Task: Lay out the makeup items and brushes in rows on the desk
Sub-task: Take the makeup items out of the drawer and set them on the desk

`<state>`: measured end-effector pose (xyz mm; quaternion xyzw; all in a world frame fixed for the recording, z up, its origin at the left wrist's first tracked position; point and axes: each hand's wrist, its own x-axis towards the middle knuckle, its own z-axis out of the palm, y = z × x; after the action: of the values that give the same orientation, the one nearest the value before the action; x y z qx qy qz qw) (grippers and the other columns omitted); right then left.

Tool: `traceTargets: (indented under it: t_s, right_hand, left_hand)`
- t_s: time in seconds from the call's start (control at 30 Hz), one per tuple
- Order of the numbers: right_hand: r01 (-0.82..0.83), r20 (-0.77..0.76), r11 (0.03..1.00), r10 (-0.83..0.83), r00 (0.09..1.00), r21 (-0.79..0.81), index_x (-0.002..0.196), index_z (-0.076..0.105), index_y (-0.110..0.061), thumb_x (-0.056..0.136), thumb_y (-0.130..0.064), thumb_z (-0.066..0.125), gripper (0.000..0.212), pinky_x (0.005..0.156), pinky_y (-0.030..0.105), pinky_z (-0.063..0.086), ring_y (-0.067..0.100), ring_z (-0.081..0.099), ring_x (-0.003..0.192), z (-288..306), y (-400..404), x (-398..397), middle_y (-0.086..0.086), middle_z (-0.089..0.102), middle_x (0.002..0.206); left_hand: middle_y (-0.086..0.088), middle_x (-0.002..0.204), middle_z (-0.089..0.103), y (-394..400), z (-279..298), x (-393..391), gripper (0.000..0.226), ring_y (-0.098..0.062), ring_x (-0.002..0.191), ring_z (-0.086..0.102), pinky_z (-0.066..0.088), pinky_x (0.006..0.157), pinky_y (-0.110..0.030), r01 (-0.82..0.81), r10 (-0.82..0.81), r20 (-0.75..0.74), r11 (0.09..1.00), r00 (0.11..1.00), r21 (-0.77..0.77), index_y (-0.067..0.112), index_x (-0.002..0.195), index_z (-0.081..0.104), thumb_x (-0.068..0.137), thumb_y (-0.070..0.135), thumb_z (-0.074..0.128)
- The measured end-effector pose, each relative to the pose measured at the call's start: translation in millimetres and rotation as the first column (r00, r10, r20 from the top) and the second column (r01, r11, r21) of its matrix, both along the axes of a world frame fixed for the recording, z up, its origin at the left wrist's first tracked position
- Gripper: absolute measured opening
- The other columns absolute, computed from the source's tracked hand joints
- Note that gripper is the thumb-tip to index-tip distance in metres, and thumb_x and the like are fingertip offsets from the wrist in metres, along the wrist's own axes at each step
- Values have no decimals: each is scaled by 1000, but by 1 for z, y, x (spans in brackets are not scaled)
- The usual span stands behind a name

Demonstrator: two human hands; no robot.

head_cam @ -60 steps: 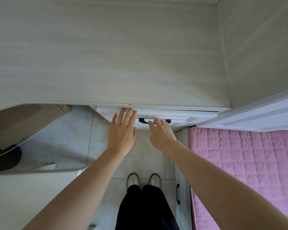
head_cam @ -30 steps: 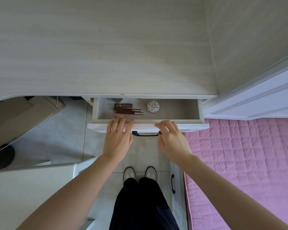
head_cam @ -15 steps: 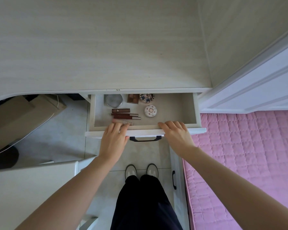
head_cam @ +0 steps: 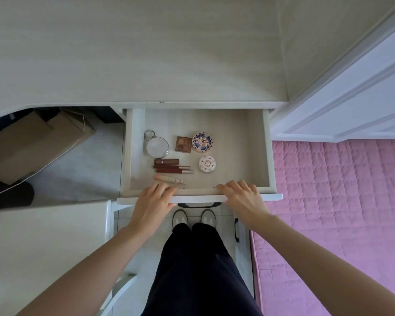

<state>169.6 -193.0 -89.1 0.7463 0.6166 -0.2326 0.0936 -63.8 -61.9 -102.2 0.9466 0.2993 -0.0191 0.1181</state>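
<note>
The drawer (head_cam: 249,144) sits open — inside, left of centre, a round mirror (head_cam: 157,147), a brown palette (head_cam: 183,144), two ornate compacts (one blue (head_cam: 202,142), one white (head_cam: 207,164)) and slim brown tubes (head_cam: 172,167). Left hand (head_cam: 154,201) and right hand (head_cam: 243,198) rest on its front edge, fingers loosely curved over it.

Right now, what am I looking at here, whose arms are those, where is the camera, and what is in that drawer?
There is no machine: a person wears one camera on the head, looking down. Both hands rest on the front edge of an open drawer under a desk: left hand, right hand. Neither holds anything. Inside lie a round mirror, a small eyeshadow palette, two round patterned cases and four slim tubes. The left hand's fingers partly cover the nearest tube. Nothing lies on the desk. A pink bed cover is at right.
</note>
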Motion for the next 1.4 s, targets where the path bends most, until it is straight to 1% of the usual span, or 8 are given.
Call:
traceTargets:
  t_s: [0.17, 0.33, 0.47, 0.6, 0.9, 1.03, 1.17, 1.4]
  right_hand:
    - [-27, -15, 999, 26, 1000, -40, 138, 38, -26, 84, -2, 52, 61, 83, 37, 43, 25, 48, 110, 3, -23, -14, -2, 50, 126]
    - [-43, -38, 997, 41, 998, -57, 138, 38, -24, 81, -3, 61, 65, 80, 38, 43, 26, 48, 109, -2, -36, -22, 1, 50, 126]
    - [-54, -86, 998, 52, 995, -33, 140, 37, -25, 90, -16, 57, 55, 87, 37, 42, 25, 46, 115, -2, -33, -17, 0, 48, 131]
    - [-35, -227, 997, 19, 974, -63, 139, 39, -25, 96, -36, 49, 46, 97, 36, 41, 22, 43, 121, -2, -24, -6, -1, 48, 133]
    - [51, -268, 998, -59, 962, -36, 132, 48, -18, 98, -29, 44, 36, 90, 37, 48, 22, 47, 118, -13, 22, 16, 2, 52, 128]
    - [170, -335, 982, -186, 924, -78, 130, 51, -16, 97, -27, 47, 35, 88, 42, 50, 24, 50, 114, -22, 58, 19, 5, 54, 125]
    - [339, -369, 930, -367, 854, -142, 128, 52, -11, 96, -23, 48, 34, 90, 42, 49, 27, 55, 111, -36, 97, 26, 8, 55, 122]
    - [562, -283, 786, -617, 734, -256, 131, 40, -7, 94, -24, 51, 42, 91, 44, 47, 35, 48, 114, -67, 143, 20, 14, 45, 127]
  left_hand:
    - [-4, 90, 63, -26, -1, -15, 54, -27, 81, 62, 55, 69, -37, -1, -2, -81, 999, 997, -33, 11, 106, 70, 58, 26, 90]
    - [-3, 93, 64, -39, -1, -23, 52, -25, 83, 63, 55, 72, -38, -35, 28, -112, 998, 993, -59, 12, 107, 70, 60, 24, 89]
    - [-2, 97, 65, -37, 3, -22, 49, -25, 88, 63, 55, 76, -38, -62, 50, -108, 992, 993, -113, 12, 109, 69, 64, 22, 87]
    - [0, 98, 65, -32, 8, -19, 40, -24, 91, 63, 55, 76, -37, -82, 66, -100, 983, 993, -166, 13, 108, 69, 75, 33, 79]
    - [-2, 103, 62, 11, -2, 12, 23, -24, 96, 58, 52, 75, -40, -244, 232, -80, 950, 969, -197, 9, 105, 68, 93, 23, 56]
    - [-5, 116, 58, 47, -17, 28, 28, -24, 106, 53, 52, 77, -38, -370, 350, -122, 901, 929, -227, 9, 117, 62, 93, 20, 53]
    - [-7, 123, 54, 81, -33, 41, 32, -28, 111, 51, 48, 79, -41, -469, 428, -210, 854, 879, -223, 9, 119, 58, 88, 16, 58]
    - [-7, 139, 40, 113, -54, 53, 52, -26, 124, 43, 47, 97, -37, -453, 359, -347, 858, 866, -242, 11, 133, 41, 87, 20, 64]
